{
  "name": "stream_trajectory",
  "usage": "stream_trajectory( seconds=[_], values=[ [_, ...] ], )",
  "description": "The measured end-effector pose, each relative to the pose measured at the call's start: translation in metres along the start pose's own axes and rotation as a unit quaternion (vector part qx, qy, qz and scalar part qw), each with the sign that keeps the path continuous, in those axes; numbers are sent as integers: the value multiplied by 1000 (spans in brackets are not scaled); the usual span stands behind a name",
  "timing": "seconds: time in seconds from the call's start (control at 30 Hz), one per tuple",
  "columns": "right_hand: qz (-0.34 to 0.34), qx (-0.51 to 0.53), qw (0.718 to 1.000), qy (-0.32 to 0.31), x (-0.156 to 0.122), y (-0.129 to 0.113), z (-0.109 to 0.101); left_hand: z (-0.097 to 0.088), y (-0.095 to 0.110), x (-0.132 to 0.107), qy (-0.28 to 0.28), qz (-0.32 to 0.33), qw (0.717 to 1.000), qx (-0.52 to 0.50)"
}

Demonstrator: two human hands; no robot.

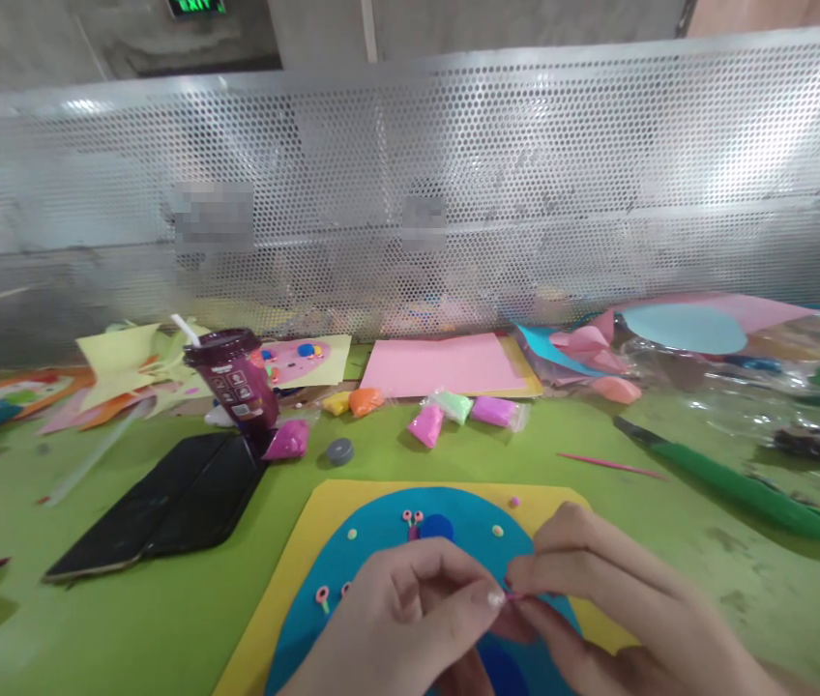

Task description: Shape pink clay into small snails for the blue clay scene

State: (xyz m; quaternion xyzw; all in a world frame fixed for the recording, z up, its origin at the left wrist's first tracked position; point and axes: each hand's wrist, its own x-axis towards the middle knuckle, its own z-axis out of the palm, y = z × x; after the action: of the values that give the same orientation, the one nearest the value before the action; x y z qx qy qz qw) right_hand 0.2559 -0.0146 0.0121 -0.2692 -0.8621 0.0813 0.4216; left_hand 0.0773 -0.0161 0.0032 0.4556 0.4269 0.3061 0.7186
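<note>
My left hand (410,609) and my right hand (591,590) meet at the bottom middle, fingers pinched together on a tiny pink clay strand (515,596) held between them. Beneath them lies a blue foam shape (381,541) on a yellow sheet (323,522), dotted with small clay pieces: pink loops (412,518), a dark blue disc (436,527) and pale dots. My hands cover the lower part of the blue shape.
A black phone case (163,503) and a purple cup with a straw (232,382) sit at the left. Clay packets (453,411), pink paper (439,365), a grey disc (339,450), a green-handled tool (736,483) and plastic bags lie behind. A perforated metal screen (453,193) backs the green table (91,619).
</note>
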Motion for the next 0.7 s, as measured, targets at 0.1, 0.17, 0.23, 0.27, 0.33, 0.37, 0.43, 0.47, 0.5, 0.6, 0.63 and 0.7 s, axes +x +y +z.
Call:
stream_trajectory(
  seconds=[0.1, 0.17, 0.23, 0.27, 0.33, 0.37, 0.43, 0.47, 0.5, 0.6, 0.63, 0.7],
  values=[
    [-8, 1, 1000, -1, 1, 3, -1, -1, -2, 2, 2, 2, 1000, -4],
    [-21, -4, 1000, -12, -1, 6, -2, -1, -3, 2, 3, -1, 1000, -4],
    [-28, -10, 999, -29, -4, 8, -2, -1, -2, 2, 1, -7, 1000, -2],
    [-30, -10, 999, -34, -5, 8, -2, -1, -2, 2, 0, -8, 1000, 1],
    [-32, -7, 999, -31, -5, 7, 0, 0, -1, 2, -1, -7, 1000, 4],
    [-32, -3, 999, -28, -5, 6, 0, -1, -1, 2, -1, -6, 1000, 6],
    [-33, 2, 999, -21, -5, 6, 1, -1, -2, 2, 2, -4, 1000, 10],
    [-28, -1, 999, -24, -5, 6, 1, -1, -2, 2, 3, -3, 1000, 12],
    [-24, -5, 999, -30, -5, 6, 1, -1, -3, 2, 2, 0, 1000, 16],
    [-18, -21, 998, -48, -6, 7, 0, -1, -3, 2, -4, 9, 1000, 21],
    [-19, -22, 998, -50, -7, 7, -1, -1, -3, 2, -5, 11, 1000, 22],
    [-19, -15, 998, -51, -8, 8, -2, -1, -3, 2, -5, 13, 1000, 23]
  ],
)
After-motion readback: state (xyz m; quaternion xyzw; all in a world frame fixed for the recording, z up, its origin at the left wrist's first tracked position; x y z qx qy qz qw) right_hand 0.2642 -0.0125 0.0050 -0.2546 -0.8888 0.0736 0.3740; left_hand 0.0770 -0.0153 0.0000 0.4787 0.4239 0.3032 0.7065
